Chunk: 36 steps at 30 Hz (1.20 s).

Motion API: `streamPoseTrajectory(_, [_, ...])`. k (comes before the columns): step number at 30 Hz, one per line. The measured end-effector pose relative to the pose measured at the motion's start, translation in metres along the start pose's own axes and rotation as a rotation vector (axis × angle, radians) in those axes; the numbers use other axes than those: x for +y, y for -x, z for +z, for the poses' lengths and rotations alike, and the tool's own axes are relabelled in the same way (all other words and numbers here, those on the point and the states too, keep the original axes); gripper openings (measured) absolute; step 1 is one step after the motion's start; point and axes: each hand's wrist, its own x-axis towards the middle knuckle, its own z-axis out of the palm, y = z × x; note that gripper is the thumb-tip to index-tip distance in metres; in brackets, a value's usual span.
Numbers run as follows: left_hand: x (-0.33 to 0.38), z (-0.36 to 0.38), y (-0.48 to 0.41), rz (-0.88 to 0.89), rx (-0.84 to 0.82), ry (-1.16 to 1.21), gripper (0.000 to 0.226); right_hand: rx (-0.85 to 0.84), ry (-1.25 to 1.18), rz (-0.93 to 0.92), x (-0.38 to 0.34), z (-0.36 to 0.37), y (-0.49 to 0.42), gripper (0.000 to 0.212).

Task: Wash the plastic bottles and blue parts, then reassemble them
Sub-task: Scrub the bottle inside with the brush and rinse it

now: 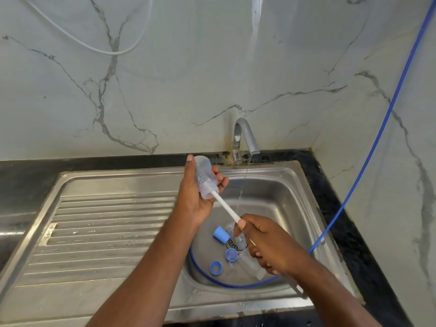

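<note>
My left hand (195,197) grips a clear plastic bottle (204,177) above the sink, mouth pointing down toward the right. A white brush handle (226,208) sticks out of the bottle's mouth, and my right hand (266,244) holds its lower end. In the sink basin (278,197) lie a blue cap (221,234), a blue ring (231,254) and another blue ring (215,267). A second clear bottle (250,265) lies by the drain, partly hidden under my right hand.
The tap (245,135) runs a thin stream into the basin. A blue hose (368,156) hangs down the right wall and loops along the basin's floor. The ribbed steel drainboard (106,227) lies to the left. A black counter edge (349,232) borders the sink.
</note>
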Motion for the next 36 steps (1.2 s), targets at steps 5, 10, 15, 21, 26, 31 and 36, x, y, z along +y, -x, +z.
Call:
streamPoseTrajectory(5, [0.005, 0.025, 0.003, 0.112, 0.084, 0.056, 0.046, 0.126, -0.094, -0.082, 0.005, 0.026, 0.0, 0.031])
streamPoseTrajectory(10, [0.009, 0.032, 0.004, 0.171, 0.018, -0.065, 0.054, 0.191, -0.091, -0.108, 0.003, 0.025, -0.001, 0.033])
streamPoseTrajectory(15, [0.02, 0.03, 0.004, 0.216, -0.025, -0.227, 0.029, 0.097, 0.002, -0.016, 0.0, 0.012, 0.01, 0.035])
streamPoseTrajectory(21, [0.026, 0.028, 0.011, 0.172, 0.033, -0.151, 0.05, 0.029, -0.094, 0.006, -0.007, 0.014, 0.036, 0.034])
streamPoseTrajectory(26, [0.026, 0.024, 0.008, 0.198, 0.102, -0.037, 0.064, 0.084, -0.045, -0.06, -0.004, 0.018, 0.04, 0.031])
streamPoseTrajectory(31, [0.032, 0.019, 0.004, 0.254, 0.217, -0.03, 0.049, 0.186, 0.268, -0.169, 0.012, 0.024, 0.035, 0.032])
streamPoseTrajectory(36, [0.052, 0.01, -0.003, 0.205, 0.189, -0.024, 0.048, 0.115, 0.239, -0.164, 0.018, 0.026, 0.035, 0.028])
